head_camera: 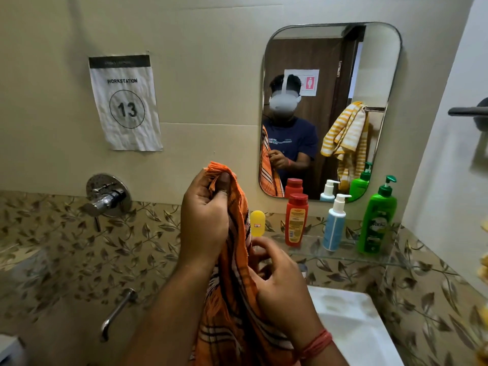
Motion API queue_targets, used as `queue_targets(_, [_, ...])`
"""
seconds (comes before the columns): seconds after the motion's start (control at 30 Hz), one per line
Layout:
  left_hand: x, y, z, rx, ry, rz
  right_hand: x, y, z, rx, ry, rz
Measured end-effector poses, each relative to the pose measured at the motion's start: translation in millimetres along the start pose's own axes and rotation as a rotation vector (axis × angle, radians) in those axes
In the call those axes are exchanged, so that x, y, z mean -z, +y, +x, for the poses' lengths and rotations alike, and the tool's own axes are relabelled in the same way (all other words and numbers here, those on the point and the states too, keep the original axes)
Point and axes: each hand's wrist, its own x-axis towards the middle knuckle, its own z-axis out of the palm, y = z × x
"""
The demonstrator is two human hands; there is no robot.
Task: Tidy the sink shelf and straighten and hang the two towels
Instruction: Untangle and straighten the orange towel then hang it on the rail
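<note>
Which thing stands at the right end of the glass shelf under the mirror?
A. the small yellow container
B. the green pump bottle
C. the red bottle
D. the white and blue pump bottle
B: the green plastic pump bottle stands furthest right on the clear glass shelf, past the white and blue pump bottle.

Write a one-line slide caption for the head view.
Both hands, left and right, grip an orange checked fringed towel before a glass shelf of bottles.

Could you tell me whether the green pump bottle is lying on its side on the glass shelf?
No, the green pump bottle stands upright at the right end of the glass shelf.
</note>
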Motion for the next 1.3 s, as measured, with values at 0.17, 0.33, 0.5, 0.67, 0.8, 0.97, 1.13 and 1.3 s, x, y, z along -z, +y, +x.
queue_targets(0.17, [0.2,0.0,-0.1,0.011,0.002,-0.038,-6.8,0.5,-0.4,0.012,0.065,-0.030])
queue_targets(0.33, [4.0,-2.9,3.8,-0.025,0.065,-0.048,-2.7,9.6,-3.5,-0.069,0.226,0.278])
queue_targets(0.5, [12.1,-21.9,16.8,0.006,0.169,-0.004,16.9,30.2,-6.5,0.071,0.095,0.392])
queue_targets(0.67, [10.7,-25.4,15.8,0.008,0.174,0.038,28.5,30.2,-4.9,0.217,-0.004,0.109])
queue_targets(0.8, [8.2,-24.0,16.0,0.004,0.164,0.029,31.2,20.7,-0.7,0.134,-0.087,-0.017])
queue_targets(0.97, [8.9,-24.0,17.1,0.025,0.177,0.046,39.5,20.0,-1.0,0.003,-0.274,0.257])
queue_targets(1.13, [10.8,-22.2,21.0,0.027,0.197,0.053,47.7,19.0,-1.6,0.041,-0.386,0.223])
queue_targets(1.3, [10.8,-22.6,19.5,0.013,0.188,0.058,46.9,25.5,1.8,0.205,-0.161,-0.177])
